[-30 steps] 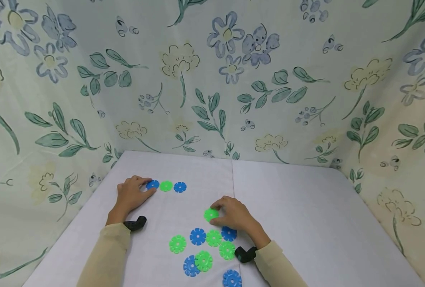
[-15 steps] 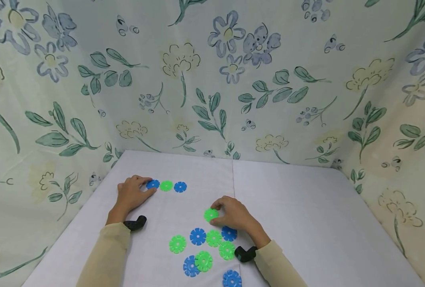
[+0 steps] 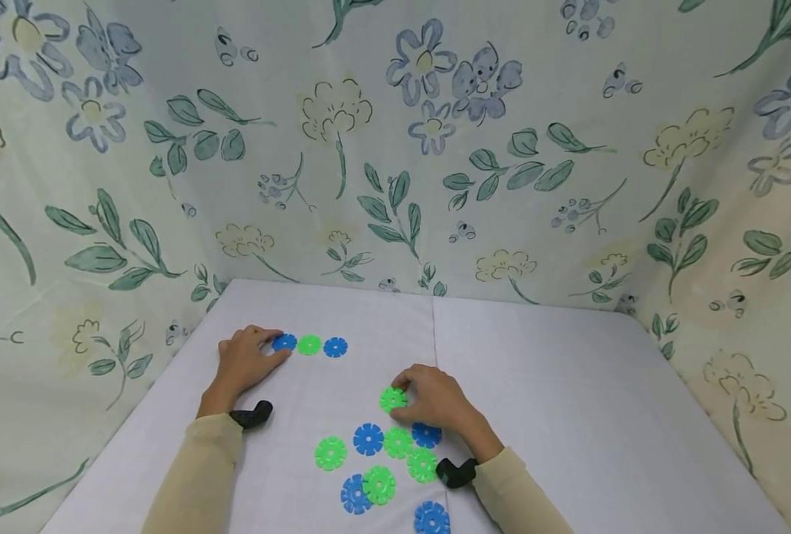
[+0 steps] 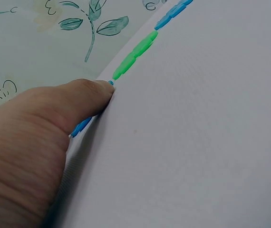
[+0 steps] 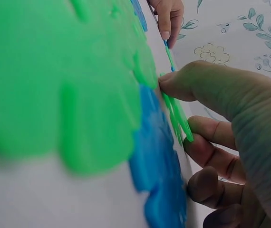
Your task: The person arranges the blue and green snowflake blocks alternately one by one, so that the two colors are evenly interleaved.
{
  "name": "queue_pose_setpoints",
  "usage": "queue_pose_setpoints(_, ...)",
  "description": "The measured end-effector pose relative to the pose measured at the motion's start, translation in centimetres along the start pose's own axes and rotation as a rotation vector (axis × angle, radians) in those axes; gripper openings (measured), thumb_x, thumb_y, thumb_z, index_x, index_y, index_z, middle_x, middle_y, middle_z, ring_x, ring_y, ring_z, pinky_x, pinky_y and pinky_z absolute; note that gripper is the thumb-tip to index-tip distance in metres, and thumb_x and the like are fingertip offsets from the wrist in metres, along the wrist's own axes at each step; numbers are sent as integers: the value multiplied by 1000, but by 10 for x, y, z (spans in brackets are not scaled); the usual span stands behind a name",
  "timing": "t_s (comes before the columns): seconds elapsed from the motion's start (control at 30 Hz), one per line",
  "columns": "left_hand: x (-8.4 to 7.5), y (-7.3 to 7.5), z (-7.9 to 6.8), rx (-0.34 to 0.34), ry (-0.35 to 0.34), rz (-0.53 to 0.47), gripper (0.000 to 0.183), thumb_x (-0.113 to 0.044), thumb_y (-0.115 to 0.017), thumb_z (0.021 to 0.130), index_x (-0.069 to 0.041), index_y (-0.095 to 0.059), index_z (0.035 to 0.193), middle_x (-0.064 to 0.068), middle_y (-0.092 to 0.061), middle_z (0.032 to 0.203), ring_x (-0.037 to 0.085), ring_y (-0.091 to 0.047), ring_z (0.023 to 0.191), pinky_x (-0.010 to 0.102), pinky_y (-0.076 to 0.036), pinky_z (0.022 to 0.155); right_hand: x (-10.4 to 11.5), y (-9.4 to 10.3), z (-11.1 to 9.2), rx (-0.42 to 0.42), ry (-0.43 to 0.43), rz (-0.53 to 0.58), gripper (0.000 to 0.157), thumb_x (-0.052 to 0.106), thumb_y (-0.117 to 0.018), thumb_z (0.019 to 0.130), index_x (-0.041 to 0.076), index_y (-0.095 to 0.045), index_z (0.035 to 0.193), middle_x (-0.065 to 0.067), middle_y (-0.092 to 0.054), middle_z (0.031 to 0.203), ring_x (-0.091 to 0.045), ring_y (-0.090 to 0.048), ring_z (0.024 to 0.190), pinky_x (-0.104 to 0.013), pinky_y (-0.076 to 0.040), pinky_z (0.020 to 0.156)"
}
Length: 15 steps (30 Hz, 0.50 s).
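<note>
My left hand (image 3: 245, 361) rests at the far left of the table, thumb and index finger around the edges of a notched blue plastic disc (image 3: 285, 343). That disc heads a row with a green disc (image 3: 309, 345) and another blue disc (image 3: 335, 347). In the left wrist view the thumb (image 4: 85, 97) covers much of the held disc. Nearer the middle, my right hand (image 3: 438, 397) pinches a notched green disc (image 3: 392, 400) between thumb and fingers. The right wrist view shows this green disc (image 5: 182, 118) edge-on, slightly tilted.
Below the right hand lie several loose discs, among them a blue one (image 3: 368, 440) and a green one (image 3: 331, 453). One green disc (image 3: 379, 485) overlaps a blue disc (image 3: 354, 495). Floral cloth (image 3: 395, 185) walls the white table (image 3: 568, 400) at back and sides.
Both hands stay in place. The notches of the green disc in my right hand show more plainly now; the other discs lie as before.
</note>
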<state>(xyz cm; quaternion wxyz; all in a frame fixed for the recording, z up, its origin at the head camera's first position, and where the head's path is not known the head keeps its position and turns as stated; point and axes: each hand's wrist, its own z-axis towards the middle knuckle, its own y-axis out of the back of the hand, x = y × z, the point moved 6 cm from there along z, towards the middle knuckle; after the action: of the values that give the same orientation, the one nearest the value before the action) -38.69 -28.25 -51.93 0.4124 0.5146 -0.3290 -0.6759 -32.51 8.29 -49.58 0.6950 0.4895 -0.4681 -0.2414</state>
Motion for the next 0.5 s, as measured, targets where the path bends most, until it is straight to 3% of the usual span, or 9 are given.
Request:
queue_pose_setpoints(0.27,3,-1,-2,-1,4,3,57,-56,-69,88,-20,-66,132,14,-62,123,36,-54,113,58,-31,90,3,-1,-1,-5,32,-23,44,52,-82,75,26,-75,108,14,-66,96,-4,-58,85,-30,-49,75)
queue_pose_setpoints(0.5,0,-1,0,3,4,1,57,-56,-69,88,-21,-66,132,14,-62,124,36,-54,114,58,-30,90,3,2,0,-34,43,-106,44,56,-81,74,27,-76,106,15,-67,95,-2,-57,82,-28,-48,72)
